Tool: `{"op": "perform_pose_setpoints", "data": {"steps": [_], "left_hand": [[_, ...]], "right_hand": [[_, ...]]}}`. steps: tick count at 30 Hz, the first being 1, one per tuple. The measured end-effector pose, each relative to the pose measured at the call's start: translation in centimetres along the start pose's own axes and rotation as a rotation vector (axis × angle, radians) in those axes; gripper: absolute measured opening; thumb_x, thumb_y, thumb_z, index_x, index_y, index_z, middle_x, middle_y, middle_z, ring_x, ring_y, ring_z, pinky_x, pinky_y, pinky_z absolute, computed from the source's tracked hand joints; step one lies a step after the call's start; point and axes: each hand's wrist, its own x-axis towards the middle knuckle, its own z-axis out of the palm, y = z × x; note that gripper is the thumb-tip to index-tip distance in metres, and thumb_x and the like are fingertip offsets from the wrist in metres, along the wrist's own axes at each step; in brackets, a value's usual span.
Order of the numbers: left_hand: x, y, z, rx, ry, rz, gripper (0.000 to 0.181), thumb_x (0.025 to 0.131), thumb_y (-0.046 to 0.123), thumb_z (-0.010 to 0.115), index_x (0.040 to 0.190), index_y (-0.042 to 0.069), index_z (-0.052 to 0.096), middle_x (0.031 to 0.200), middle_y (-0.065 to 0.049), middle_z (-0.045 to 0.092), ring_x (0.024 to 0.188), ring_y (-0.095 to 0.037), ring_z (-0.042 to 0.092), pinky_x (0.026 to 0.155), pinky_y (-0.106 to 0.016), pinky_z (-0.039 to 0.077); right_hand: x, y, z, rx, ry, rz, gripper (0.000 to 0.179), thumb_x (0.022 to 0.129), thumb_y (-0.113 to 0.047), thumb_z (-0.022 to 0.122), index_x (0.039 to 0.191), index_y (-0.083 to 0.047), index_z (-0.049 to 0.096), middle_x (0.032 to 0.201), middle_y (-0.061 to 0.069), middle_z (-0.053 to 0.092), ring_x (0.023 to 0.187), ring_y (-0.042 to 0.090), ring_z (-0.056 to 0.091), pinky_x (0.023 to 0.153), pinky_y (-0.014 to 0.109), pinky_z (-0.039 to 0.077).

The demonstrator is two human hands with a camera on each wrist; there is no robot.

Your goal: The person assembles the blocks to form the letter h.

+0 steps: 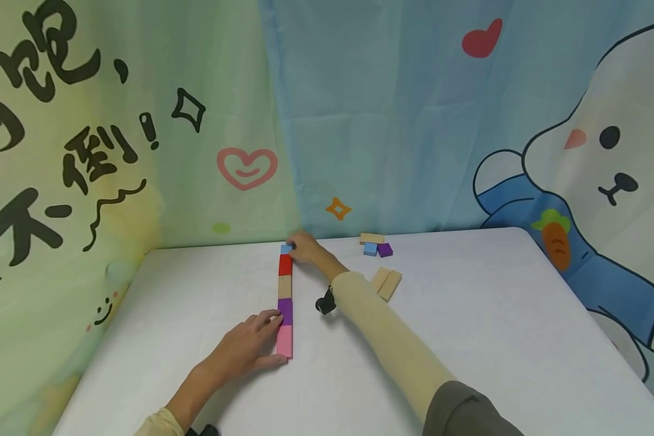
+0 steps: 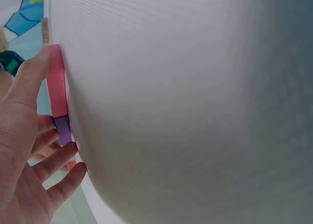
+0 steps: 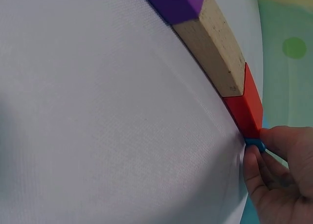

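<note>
A straight row of blocks runs away from me on the white table. From near to far it goes pink block (image 1: 285, 342), purple block (image 1: 286, 311), plain wooden block (image 1: 285, 287), red block (image 1: 286, 264) and small blue block (image 1: 285, 249). At the far end my right hand (image 1: 306, 248) pinches the blue block between thumb and fingers, right against the red block's end, as the right wrist view shows. My left hand (image 1: 244, 346) lies along the row's left side, thumb at the pink block's near end and fingertips at the purple block, fingers loosely extended.
Right of the row, near the table's back edge, sit a wooden block (image 1: 372, 238), a blue block (image 1: 370, 249) and a purple block (image 1: 384, 249). Two wooden blocks (image 1: 390, 284) lie side by side beyond my right forearm. A printed curtain (image 1: 349, 121) hangs behind the table.
</note>
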Motion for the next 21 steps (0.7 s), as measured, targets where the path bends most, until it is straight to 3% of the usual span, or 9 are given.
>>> {"op": "perform_pose_setpoints", "data": {"steps": [3,6,17,21], "left_hand": [[-0.1,0.0,0.1,0.006,0.01,0.008,0.077,0.084,0.062,0.063,0.137,0.006,0.054,0.136,-0.008,0.053,0.113,-0.025,0.062,0.088,-0.04,0.056],[-0.1,0.0,0.1,0.002,0.027,0.015,0.077,0.084,0.062,0.063,0.137,0.006,0.054,0.136,-0.008,0.054,0.112,-0.024,0.062,0.088,-0.04,0.056],[-0.2,-0.1,0.3,-0.021,0.038,0.019,0.078,0.083,0.062,0.064,0.137,0.006,0.054,0.137,-0.008,0.053,0.114,-0.026,0.061,0.088,-0.043,0.056],[-0.2,-0.1,0.3,-0.02,0.026,0.013,0.078,0.083,0.061,0.064,0.137,0.007,0.054,0.137,-0.008,0.053,0.115,-0.026,0.061,0.089,-0.043,0.055]], "right_hand": [[-5.1,-4.9,-3.7,0.044,-0.035,0.049,0.035,0.093,-0.006,0.055,0.127,-0.002,0.062,0.128,0.013,0.063,0.115,0.024,0.055,0.106,0.036,0.045],[-7.5,-6.7,-4.9,0.069,-0.013,0.039,0.034,0.095,-0.003,0.052,0.128,0.0,0.06,0.128,0.016,0.062,0.114,0.026,0.055,0.105,0.038,0.046],[-8.3,-6.8,-5.1,-0.021,0.028,0.024,0.045,0.097,-0.013,0.05,0.141,-0.005,0.048,0.139,0.014,0.05,0.128,0.027,0.049,0.11,0.039,0.042],[-10.3,-6.8,-5.3,0.001,0.05,-0.034,0.044,0.097,-0.017,0.052,0.139,-0.007,0.05,0.137,0.014,0.049,0.12,0.025,0.054,0.103,0.038,0.048]]}}
